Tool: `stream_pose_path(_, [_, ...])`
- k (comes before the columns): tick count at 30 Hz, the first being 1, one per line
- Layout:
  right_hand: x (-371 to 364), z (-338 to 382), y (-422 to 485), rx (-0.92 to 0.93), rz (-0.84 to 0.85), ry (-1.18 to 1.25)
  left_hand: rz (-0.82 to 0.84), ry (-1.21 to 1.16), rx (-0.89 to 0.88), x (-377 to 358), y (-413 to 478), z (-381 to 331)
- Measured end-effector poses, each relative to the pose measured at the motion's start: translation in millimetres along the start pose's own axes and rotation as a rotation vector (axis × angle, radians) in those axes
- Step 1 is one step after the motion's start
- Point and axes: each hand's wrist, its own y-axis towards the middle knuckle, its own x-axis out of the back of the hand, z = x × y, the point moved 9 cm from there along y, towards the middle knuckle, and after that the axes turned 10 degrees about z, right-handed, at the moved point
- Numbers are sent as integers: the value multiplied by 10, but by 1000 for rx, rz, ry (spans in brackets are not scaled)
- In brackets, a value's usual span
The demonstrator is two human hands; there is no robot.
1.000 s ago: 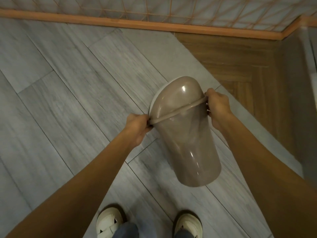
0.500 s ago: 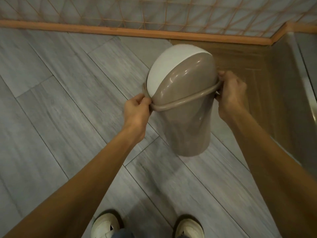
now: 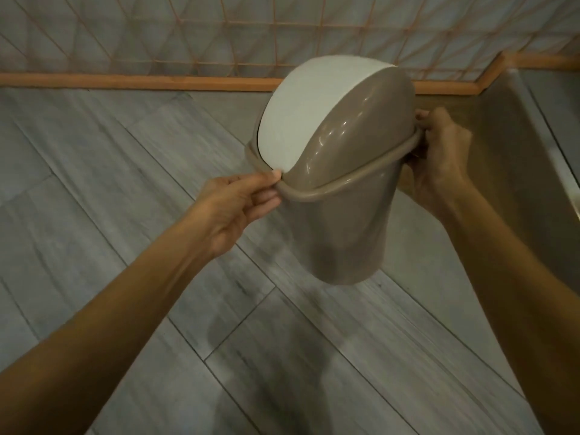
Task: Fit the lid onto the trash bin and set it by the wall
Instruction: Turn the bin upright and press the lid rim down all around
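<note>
**Both hands pinched on the rim**

Both bare forearms reach forward from the lower corners. The left hand [image 3: 233, 200] has its thumb on top and fingers curled beneath, pinching the rim of the bin [image 3: 342, 227]. The right hand [image 3: 439, 152], opposite and slightly higher, grips the far side, knuckles outward, wrist bent.

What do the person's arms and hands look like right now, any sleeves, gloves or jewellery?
Both forearms are bare with no sleeves in view. The left hand and right hand wear no gloves, and no watch, ring or bracelet shows. Fingers are bare.
</note>
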Motion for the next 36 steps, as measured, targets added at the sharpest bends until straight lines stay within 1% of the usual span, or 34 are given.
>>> stream_pose_path(4, [18, -4, 202, 48, 56, 45, 147, 5, 77, -205, 85, 107])
stream_pose_path(8, [-3, 63, 311, 147, 114, 65, 244, -6, 75, -341, 113, 195])
stream_pose_path(10, [16, 36, 383, 155, 117, 67, 274, -24, 68, -393, 112, 236])
stream_pose_path(15, [77, -104, 618, 84, 115, 92, 276, -61, 7, -512, 126, 298])
stream_pose_path(18, [41, -136, 688, 59, 185, 61, 270, -59, -4, -556, 129, 341])
stream_pose_path(21, [-63, -150, 679, 34, 270, 88, 262, -25, 4, -558, 125, 419])
stream_pose_path(24, [-163, -202, 657, -14, 309, 79, 253, 0, 23, -544, 125, 497])
stream_pose_path(31, [-226, -170, 641, -14, 266, -33, 239, 54, 39, -481, 155, 486])
stream_pose_path(34, [-195, -166, 637, 2, 225, -131, 287, 132, 117, -471, 161, 446])
stream_pose_path(36, [-116, -160, 604, 17, 193, -198, 305, 266, 193, -392, 170, 356])
